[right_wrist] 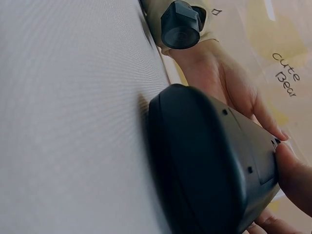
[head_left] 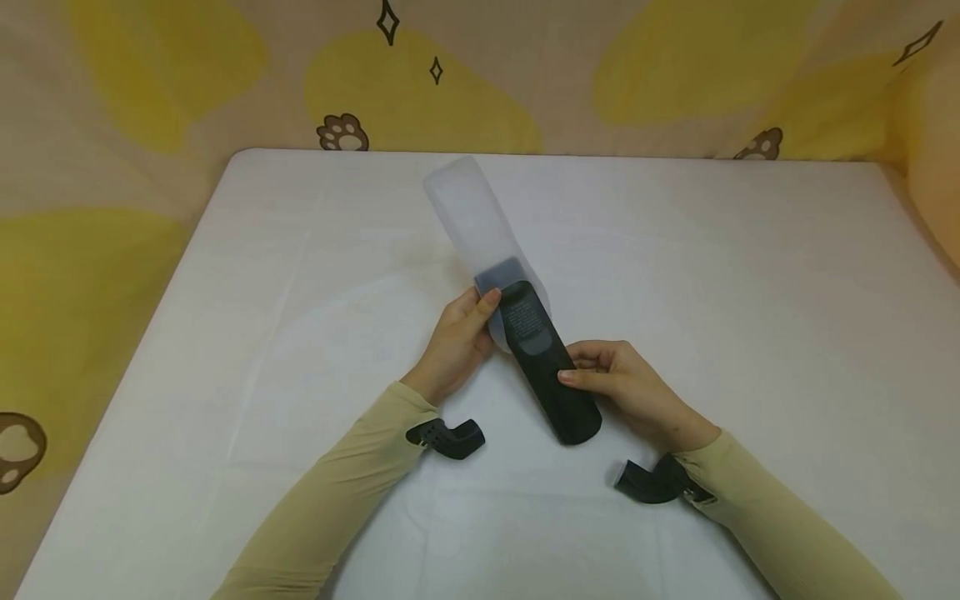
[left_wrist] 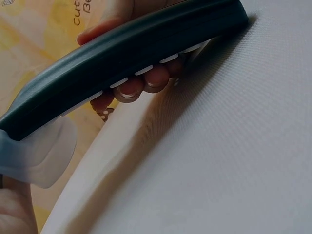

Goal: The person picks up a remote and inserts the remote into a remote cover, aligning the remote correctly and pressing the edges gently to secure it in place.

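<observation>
Pinching the black remote (head_left: 542, 360) by one side in the right hand (head_left: 633, 387), face-down over the desk (head_left: 712, 250), well in from its back edge, while gripping the clear cover (head_left: 468, 208) against the remote's top with the left hand (head_left: 453, 343), seemingly to steady both.

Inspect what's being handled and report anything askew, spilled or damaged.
Nothing looks spilled or damaged. Slightly odd: the black remote is held face down, its white buttons toward the table, and the translucent cover juts well past its far end.
</observation>
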Tool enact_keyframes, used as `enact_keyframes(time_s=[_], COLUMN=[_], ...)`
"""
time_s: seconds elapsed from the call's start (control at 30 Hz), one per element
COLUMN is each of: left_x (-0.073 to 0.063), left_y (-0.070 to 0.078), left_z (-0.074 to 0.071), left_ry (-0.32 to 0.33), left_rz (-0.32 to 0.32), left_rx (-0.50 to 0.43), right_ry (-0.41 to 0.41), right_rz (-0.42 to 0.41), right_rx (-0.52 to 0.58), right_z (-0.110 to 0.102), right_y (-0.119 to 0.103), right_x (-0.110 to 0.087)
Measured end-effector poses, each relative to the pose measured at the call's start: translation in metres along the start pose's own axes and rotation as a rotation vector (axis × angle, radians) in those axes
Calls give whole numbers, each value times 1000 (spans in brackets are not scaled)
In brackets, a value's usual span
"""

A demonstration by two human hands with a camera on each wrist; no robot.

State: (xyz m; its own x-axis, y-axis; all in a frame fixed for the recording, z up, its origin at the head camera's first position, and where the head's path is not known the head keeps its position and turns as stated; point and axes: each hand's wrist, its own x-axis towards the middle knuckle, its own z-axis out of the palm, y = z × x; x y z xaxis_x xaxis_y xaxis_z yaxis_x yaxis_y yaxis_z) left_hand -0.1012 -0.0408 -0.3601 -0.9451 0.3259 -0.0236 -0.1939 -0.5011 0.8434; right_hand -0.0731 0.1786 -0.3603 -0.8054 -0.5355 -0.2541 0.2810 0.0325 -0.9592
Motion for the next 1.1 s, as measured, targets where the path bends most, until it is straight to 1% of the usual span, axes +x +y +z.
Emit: enact_keyframes(time_s=[0.3,0.53,0.67,0.8,0.87,0.97,1.1], left_x=[3,3,-1,-4,-5,-4,1], left_y=[7,11,14,14,14,13,12], left_z=[3,5,5,3,3,3,5], left_ry=[0,7,42,104,130,150,149], left_rz=[-18,-48,-90,-111,-111,-100,-61], left_rx=[-12,-13,-12,-26,-39,-46,-38], right_ry=[6,25,1,-26,-37,-40,-27], right_rz=[7,40,45,40,42,37,31], right_rx=[9,0,9,19,24,18,0], right_z=[0,0,2,4,4,3,0], right_y=[-7,-12,-12,-8,-6,-5,-6], right_x=[2,0,-2,-3,-4,-5,-4])
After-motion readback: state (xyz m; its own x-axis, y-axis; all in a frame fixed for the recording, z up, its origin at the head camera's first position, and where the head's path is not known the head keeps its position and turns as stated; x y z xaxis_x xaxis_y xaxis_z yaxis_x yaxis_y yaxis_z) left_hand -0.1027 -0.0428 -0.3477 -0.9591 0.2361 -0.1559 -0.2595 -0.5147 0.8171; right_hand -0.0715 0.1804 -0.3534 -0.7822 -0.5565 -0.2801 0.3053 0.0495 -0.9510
